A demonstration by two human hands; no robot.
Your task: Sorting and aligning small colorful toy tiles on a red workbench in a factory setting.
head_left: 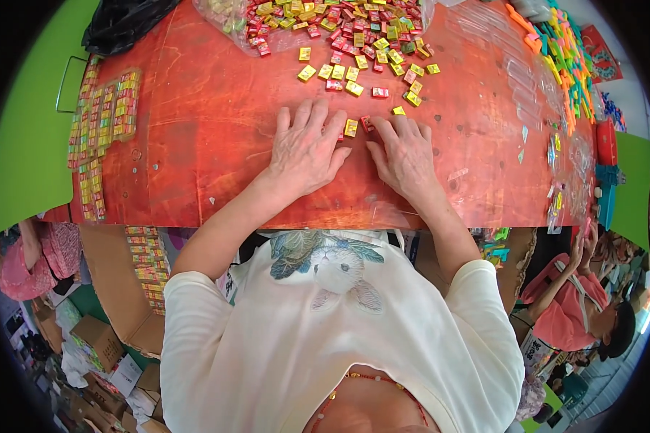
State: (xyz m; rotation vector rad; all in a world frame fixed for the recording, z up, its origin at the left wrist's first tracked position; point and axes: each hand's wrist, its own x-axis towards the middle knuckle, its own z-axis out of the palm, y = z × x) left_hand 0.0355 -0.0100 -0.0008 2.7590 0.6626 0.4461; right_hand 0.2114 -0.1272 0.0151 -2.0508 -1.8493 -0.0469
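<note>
A red counter (217,86) carries a heap of small red and yellow boxes (361,36) beyond the hands, packed rows (101,119) at left, bright plastic pieces (567,65) at right and a black bag (123,25). The left hand (307,144) and right hand (408,148) lie palm-down, fingers loosely spread; a yellow box (351,128) sits between them, a red box (367,123) at the right fingertips; any pinch, I cannot tell.

Black bag (126,25), far left; bright plastic pieces (567,68) heaped, far right; person in coral shirt (562,317), lower right.

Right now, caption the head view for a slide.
Bare left hand and bare right hand beside small red and yellow rectangular boxes on a streaked red tabletop.
</note>
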